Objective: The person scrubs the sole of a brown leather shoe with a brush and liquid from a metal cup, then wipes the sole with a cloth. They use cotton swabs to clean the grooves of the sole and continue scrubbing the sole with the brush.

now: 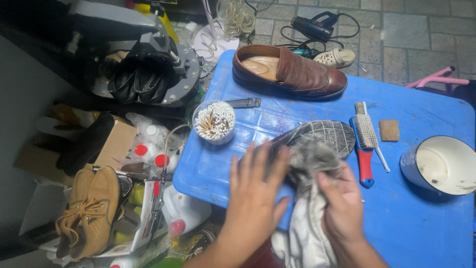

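Head view: left hand [255, 191] lies flat, fingers spread and extended, pressing on the near end of an upturned shoe [317, 136] whose grey patterned sole faces up; it grips nothing. Right hand [342, 206] has its fingers closed around a grey-white cloth [310, 198], which is bunched against the sole and hangs down over the near edge of the blue table [421, 218]. The upturned shoe lies near the middle of the table, toward the near edge. A brown leather loafer [290, 72] stands upright along the far edge, well apart from the hands. A round container of cotton swabs [214, 122] sits near the left edge, with a small dark tool [243, 102] just beyond it. Right of the upturned shoe lie a red-handled brush [364, 149], a thin toothbrush-like stick [378, 149] touching it, and a small brown block [389, 130]. A white bowl [441, 166] sits at the right edge. Tan lace-up shoes [91, 211] rest in a box on the floor beyond the left edge
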